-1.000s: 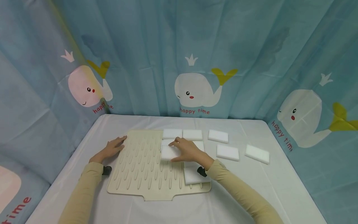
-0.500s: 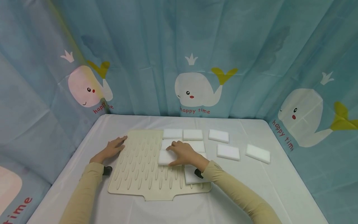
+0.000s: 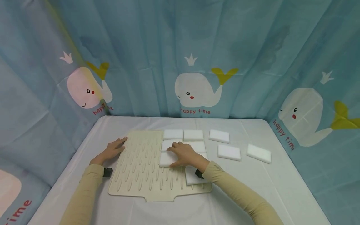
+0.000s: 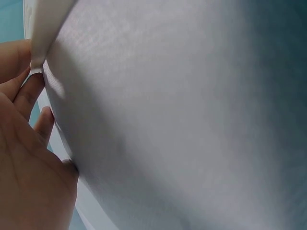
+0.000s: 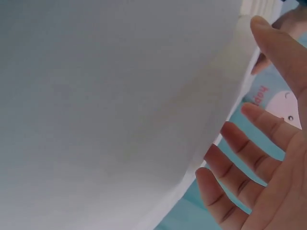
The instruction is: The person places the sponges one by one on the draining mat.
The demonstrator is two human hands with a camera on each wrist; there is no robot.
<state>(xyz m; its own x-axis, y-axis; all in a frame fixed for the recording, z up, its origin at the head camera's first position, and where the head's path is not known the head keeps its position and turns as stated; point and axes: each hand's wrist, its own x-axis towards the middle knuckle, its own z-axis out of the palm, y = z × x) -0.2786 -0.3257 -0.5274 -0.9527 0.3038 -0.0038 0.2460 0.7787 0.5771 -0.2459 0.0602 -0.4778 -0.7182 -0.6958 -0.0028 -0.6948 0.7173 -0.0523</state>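
Just right of the mat's middle, between its far and near edges, the white block lies flat on the beige ribbed mat, its long axis running left to right, roughly parallel to the far edge. Straight above it sits the right hand, reaching in from the near-right corner: thumb by the block's near edge, fingers bent toward its far edge, so any hold would cross the short side. Whether they press on it, I cannot tell; the wrist view shows spaced fingers only. On its far side the block meets another, the inner block; toward the near-right corner lies the corner block, with ribs showing to its left.

Beyond the right edge, 3 loose blocks lie on the white tablecloth, long axes mainly left to right, right ends tilted toward the near side. For those too, I judge the right hand nearer. At the far-left corner, the left hand touches the left edge, fingers extended and holding no block.
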